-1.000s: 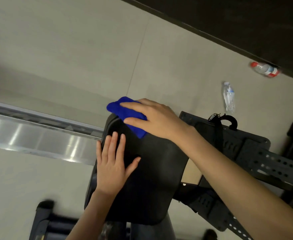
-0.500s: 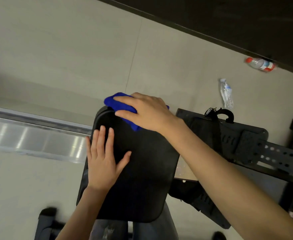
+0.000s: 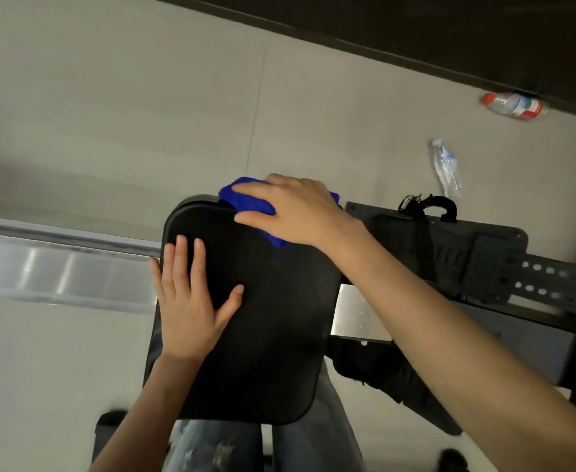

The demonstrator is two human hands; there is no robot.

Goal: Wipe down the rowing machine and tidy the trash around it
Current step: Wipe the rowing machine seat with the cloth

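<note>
Writing: labels on both bottles are too small and blurred to read; no brand is legible on the machine.
Right hand (image 3: 295, 212): centre of frame, palm down at the top edge of the seat pad (image 3: 262, 335). The forearm comes in from the lower right. Thumb and fingers close round the blue cloth (image 3: 245, 195) and hold it against the pad.
Left hand (image 3: 191, 301): flat on the left part of the pad, fingers straight and slightly spread towards the top of the frame, thumb angled out to the right. It holds nothing.
Hands: apart, both on the same pad; the right is above and to the right of the left.
Blue cloth: bunched, showing past the fingertips and below the palm, at the pad's upper edge.
Seat pad: black, rounded corners, centre of frame, over a bright metal rail (image 3: 58, 270) that runs off to the left.
Footplate (image 3: 491, 260): dark and perforated, right of the pad, with a black strap (image 3: 431, 206) looped at its top.
Trash: a clear bottle (image 3: 447, 168) lies on the grey floor (image 3: 143, 97) at upper right; a red-capped bottle (image 3: 514, 105) lies further up and to the right, against the dark wall base.
</note>
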